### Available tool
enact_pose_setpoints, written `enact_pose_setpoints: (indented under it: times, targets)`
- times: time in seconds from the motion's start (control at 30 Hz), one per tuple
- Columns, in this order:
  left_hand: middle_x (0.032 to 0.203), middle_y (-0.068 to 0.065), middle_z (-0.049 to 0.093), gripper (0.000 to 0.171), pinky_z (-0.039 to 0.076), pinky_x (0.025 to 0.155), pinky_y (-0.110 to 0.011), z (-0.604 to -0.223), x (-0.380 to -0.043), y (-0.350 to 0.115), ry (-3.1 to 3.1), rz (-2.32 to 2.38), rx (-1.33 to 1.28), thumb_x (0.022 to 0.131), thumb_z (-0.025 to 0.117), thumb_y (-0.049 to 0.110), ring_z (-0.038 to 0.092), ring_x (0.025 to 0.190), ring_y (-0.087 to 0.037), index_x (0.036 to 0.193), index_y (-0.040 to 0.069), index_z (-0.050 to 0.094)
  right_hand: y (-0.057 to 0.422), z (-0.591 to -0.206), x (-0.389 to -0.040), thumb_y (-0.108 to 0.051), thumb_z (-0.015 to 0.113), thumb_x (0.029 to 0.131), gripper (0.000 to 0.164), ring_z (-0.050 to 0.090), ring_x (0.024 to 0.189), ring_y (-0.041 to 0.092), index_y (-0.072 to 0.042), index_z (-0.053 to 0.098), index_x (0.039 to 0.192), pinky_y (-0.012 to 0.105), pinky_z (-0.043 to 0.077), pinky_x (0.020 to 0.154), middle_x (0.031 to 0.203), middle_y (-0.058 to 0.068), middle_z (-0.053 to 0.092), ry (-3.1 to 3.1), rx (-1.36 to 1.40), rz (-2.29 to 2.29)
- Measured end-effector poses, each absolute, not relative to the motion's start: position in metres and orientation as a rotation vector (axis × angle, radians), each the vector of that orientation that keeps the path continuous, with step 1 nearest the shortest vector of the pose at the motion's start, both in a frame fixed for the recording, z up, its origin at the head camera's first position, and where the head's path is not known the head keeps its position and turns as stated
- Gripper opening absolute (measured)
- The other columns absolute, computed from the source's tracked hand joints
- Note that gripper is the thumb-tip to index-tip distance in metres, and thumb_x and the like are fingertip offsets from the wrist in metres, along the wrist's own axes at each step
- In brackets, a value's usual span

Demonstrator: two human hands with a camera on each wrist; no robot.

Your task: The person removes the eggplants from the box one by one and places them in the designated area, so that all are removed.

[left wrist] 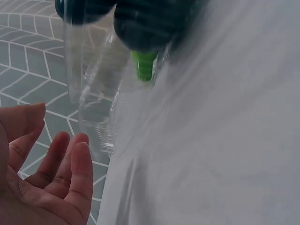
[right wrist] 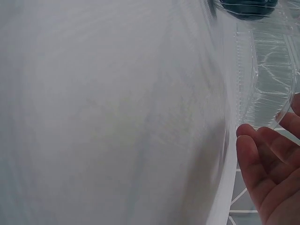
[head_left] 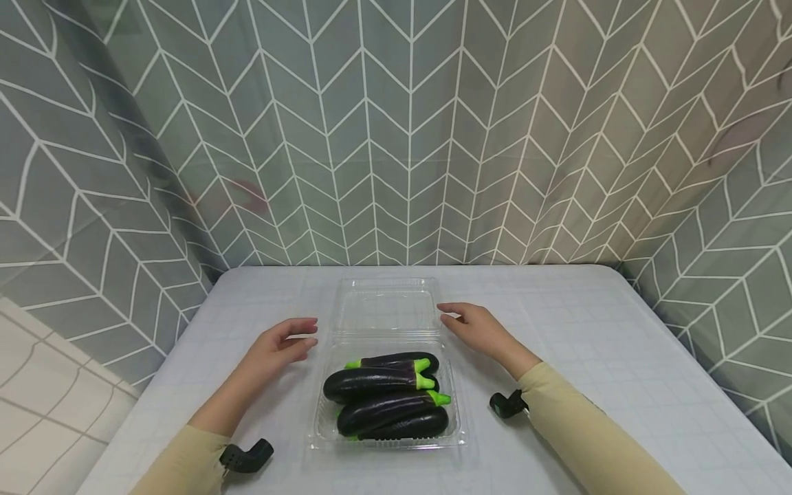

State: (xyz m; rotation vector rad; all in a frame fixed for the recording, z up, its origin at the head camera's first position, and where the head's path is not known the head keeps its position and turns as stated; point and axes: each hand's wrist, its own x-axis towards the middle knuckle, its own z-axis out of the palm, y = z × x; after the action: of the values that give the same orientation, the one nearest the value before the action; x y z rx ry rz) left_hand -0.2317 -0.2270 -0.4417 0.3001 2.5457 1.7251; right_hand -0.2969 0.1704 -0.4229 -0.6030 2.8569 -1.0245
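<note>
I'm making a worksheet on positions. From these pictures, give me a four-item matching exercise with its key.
1. eggplants
2. clear lid
3. left hand
4. right hand

A. beside the lid's right edge
B. lying open beyond the tray
C. left of the container, apart from it
D. piled in the tray

Pairs: 1-D, 2-B, 3-C, 4-A

Gray chevron curtain [head_left: 383,137], white-covered table [head_left: 557,330]
</note>
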Motion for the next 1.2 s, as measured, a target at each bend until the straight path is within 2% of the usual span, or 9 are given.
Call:
enact_pose_setpoints:
  times: [0.13,0.27,0.5,0.7,0.93,1.2]
  targets:
    - [0.131,-0.016,0.058,0.055,0.054,0.084,-0.030,-0.438,-0.208,-0.228,2.521,1.736,0.288,0.093,0.072,0.031,0.063,0.111,-0.024,0.139,0.007,0.053,0.171,-0.424,-0.298,-0.028,0.055,0.102,0.039,0.063,0.108,0.028,-0.009,0.061,0.136,0.044,0.052,0.086,0.135,0.013,0.058,2.855,-0.601,-1.022]
    - [0.129,-0.017,0.058,0.053,0.053,0.084,-0.028,-0.432,-0.186,-0.228,2.490,1.770,0.281,0.092,0.072,0.027,0.063,0.111,-0.021,0.138,0.006,0.054,0.170,-0.424,-0.298,-0.027,0.054,0.103,0.039,0.063,0.109,0.029,-0.009,0.061,0.136,0.044,0.051,0.087,0.136,0.014,0.058,2.851,-0.609,-1.020]
    - [0.131,-0.017,0.057,0.051,0.053,0.085,-0.027,-0.427,-0.159,-0.227,2.421,1.754,0.254,0.093,0.072,0.020,0.061,0.114,-0.023,0.139,0.008,0.053,0.170,-0.424,-0.299,-0.027,0.054,0.103,0.039,0.062,0.110,0.030,-0.008,0.061,0.136,0.045,0.051,0.088,0.136,0.014,0.058,2.858,-0.620,-1.017]
    - [0.131,-0.022,0.054,0.057,0.054,0.081,-0.032,-0.438,-0.153,-0.228,2.355,1.689,0.364,0.094,0.070,0.018,0.062,0.111,-0.026,0.145,0.005,0.046,0.171,-0.426,-0.299,-0.028,0.054,0.103,0.039,0.062,0.111,0.030,-0.009,0.061,0.136,0.046,0.050,0.089,0.137,0.013,0.057,2.859,-0.618,-1.019]
    - [0.122,-0.022,0.058,0.060,0.055,0.076,-0.034,-0.448,-0.151,-0.227,2.314,1.698,0.470,0.094,0.069,0.015,0.064,0.103,-0.018,0.147,0.001,0.043,0.171,-0.425,-0.298,-0.029,0.054,0.103,0.040,0.062,0.111,0.030,-0.009,0.060,0.137,0.046,0.050,0.090,0.137,0.014,0.057,2.857,-0.625,-1.020]
    - [0.116,-0.022,0.060,0.059,0.055,0.077,-0.032,-0.453,-0.149,-0.225,2.251,1.773,0.571,0.095,0.067,0.010,0.064,0.100,-0.018,0.146,-0.003,0.040,0.178,-0.415,-0.284,-0.024,0.060,0.100,0.037,0.061,0.112,0.031,-0.008,0.062,0.133,0.047,0.051,0.090,0.133,0.014,0.059,2.961,-0.692,-1.049]
